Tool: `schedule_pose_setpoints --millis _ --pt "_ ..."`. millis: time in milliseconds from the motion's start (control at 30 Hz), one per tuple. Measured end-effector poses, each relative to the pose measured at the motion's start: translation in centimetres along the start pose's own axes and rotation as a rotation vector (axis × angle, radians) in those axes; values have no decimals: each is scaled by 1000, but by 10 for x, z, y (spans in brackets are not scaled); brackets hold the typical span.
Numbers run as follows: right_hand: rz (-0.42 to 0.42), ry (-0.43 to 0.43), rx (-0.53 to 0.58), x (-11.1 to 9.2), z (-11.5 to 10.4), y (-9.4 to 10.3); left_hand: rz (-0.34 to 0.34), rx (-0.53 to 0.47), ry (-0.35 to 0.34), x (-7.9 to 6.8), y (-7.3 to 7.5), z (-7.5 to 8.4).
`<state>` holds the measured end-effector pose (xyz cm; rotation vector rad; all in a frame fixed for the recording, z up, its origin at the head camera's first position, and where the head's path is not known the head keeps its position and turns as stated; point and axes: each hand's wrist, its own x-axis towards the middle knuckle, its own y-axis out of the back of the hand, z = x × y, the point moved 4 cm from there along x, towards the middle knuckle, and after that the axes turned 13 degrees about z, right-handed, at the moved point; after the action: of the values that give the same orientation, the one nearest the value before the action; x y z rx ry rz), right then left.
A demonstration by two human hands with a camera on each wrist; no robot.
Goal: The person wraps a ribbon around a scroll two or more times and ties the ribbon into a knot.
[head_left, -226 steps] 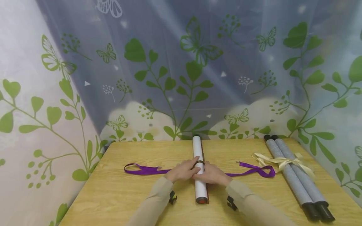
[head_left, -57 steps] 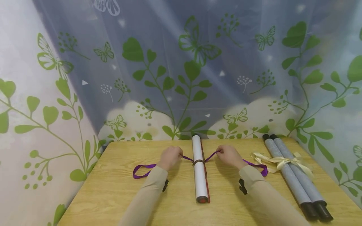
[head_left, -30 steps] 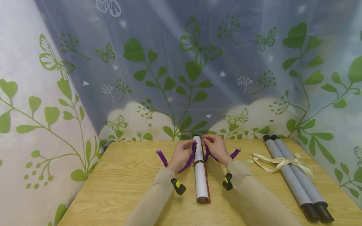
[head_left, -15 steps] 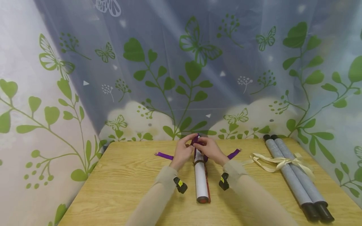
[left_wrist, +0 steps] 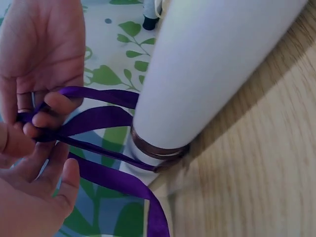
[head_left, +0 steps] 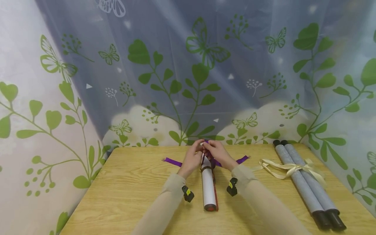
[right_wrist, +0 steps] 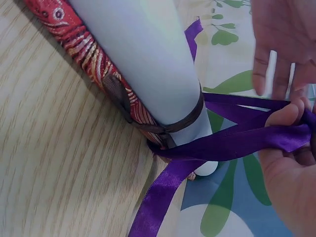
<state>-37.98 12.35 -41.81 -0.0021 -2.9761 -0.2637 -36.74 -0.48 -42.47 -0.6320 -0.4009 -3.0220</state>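
A white rolled scroll (head_left: pixel 209 189) with a dark end cap lies lengthwise on the table, bound by a thin brown cord (right_wrist: pixel 186 121). Along its right side runs a red patterned strip (right_wrist: pixel 94 61). Over the scroll's far part, my left hand (head_left: pixel 191 159) and right hand (head_left: pixel 219 154) meet, fingertips close together. Both pinch a purple ribbon (left_wrist: pixel 101 118), whose loops stretch from near the cord up to the fingers. The ribbon's ends stick out on either side of my wrists. Fingers partly hide the crossing of the ribbon in the wrist views.
On the right of the wooden table (head_left: pixel 132 195) lie two grey rolls (head_left: pixel 308 189) with black ends, tied together by a cream ribbon bow (head_left: pixel 293 169). A leaf-and-butterfly patterned curtain (head_left: pixel 164 98) stands right behind the table's far edge.
The hands first rested on the scroll, then pulled the purple ribbon out sideways. Since then they have come together over the scroll's far part, drawing the ribbon's ends inward.
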Motion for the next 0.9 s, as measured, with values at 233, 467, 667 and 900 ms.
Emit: schedule_pose_setpoints --millis 233,467,667,900 --pt "-54 -29 60 -2 -1 3 12 32 -19 -1 -1 -6" --pt "0 -63 67 0 0 8 152 -8 -17 3 6 -3" --pt "104 -109 72 4 2 10 209 -16 -26 3 11 3" --pt "154 -155 109 6 8 13 70 -119 31 -3 9 -5"
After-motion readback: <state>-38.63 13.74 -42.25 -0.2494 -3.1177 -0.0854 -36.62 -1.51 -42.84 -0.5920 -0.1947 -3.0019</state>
